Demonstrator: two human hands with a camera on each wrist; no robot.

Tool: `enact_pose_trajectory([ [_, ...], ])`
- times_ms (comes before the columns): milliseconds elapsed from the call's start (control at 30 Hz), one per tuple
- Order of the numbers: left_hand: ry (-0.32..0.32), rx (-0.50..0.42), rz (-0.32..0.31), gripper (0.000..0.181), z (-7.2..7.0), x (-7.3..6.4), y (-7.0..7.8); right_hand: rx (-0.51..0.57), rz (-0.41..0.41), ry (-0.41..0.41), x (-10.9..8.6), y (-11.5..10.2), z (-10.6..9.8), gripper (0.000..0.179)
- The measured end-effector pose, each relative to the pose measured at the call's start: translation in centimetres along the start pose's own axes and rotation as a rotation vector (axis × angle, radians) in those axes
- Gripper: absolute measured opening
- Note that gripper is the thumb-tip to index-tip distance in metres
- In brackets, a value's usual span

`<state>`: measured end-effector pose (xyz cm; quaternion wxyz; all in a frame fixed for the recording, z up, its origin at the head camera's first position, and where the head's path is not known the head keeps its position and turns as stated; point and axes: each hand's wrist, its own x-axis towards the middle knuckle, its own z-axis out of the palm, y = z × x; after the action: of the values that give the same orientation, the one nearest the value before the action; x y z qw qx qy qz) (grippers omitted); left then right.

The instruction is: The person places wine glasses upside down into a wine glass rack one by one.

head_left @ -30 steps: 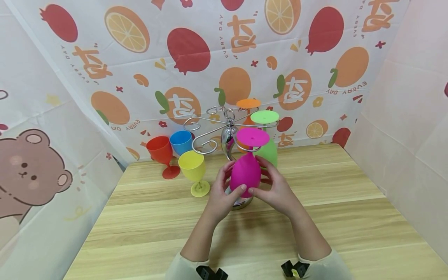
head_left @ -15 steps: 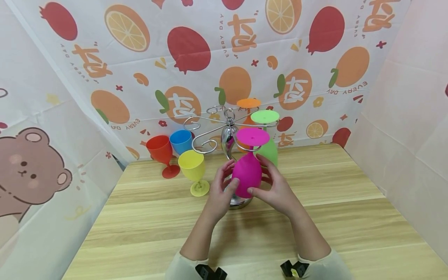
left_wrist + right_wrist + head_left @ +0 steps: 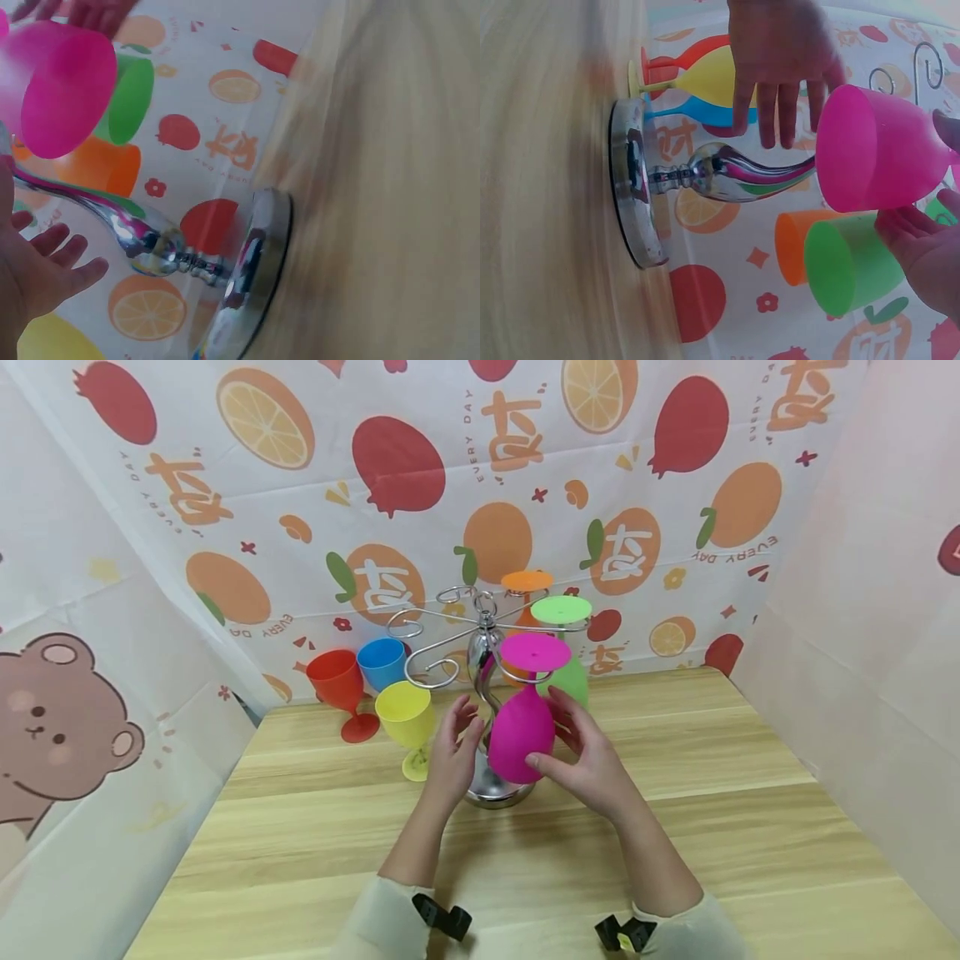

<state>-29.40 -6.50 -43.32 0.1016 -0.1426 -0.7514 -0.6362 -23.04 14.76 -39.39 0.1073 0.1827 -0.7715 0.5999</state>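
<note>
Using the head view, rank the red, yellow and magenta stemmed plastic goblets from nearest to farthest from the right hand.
1. Magenta goblet: upside down, held by the right hand.
2. Yellow goblet: upright, to its left.
3. Red goblet: upright, farther left.

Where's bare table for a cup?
Free: table right of the right hand; also left of the left hand, in front of the yellow cup. Crowded: back left (red cup, blue cup); around the stand and pink cup.
</note>
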Motion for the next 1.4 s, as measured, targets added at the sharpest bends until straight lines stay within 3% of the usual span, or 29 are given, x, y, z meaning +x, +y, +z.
enact_pose_trajectory([
  [200, -0.055, -0.016, 0.015, 0.049, -0.1, 1.9, -0.1, 0.063, -0.075, 0.086, -0.2, -0.6, -0.1, 0.076],
  [400, -0.16, -0.037, -0.011, 0.04, 0.3, 2.9, 0.0, 0.143, -0.24, 0.257, -0.1, -1.6, -0.2, 0.062],
  [533, -0.228, -0.05, 0.0, 0.039, 0.8, 3.4, -0.1, 0.15, -0.315, 0.315, 0.7, -2.7, 0.0, 0.051],
  [767, -0.273, -0.029, -0.004, 0.036, 0.8, 3.1, 1.2, 0.057, -0.267, 0.337, 1.7, -4.0, 0.9, 0.049],
  [900, -0.266, -0.013, -0.001, 0.029, 0.6, 2.7, 2.0, 0.019, -0.236, 0.344, 2.2, -4.5, 1.1, 0.049],
  [1200, -0.219, 0.03, 0.039, 0.026, 1.1, 4.0, -1.3, 0.016, -0.245, 0.351, 3.0, -5.1, 1.5, 0.047],
  [1400, -0.194, 0.064, 0.06, 0.021, 1.2, 4.1, -1.4, 0.056, -0.258, 0.377, 3.3, -5.7, 1.9, 0.048],
])
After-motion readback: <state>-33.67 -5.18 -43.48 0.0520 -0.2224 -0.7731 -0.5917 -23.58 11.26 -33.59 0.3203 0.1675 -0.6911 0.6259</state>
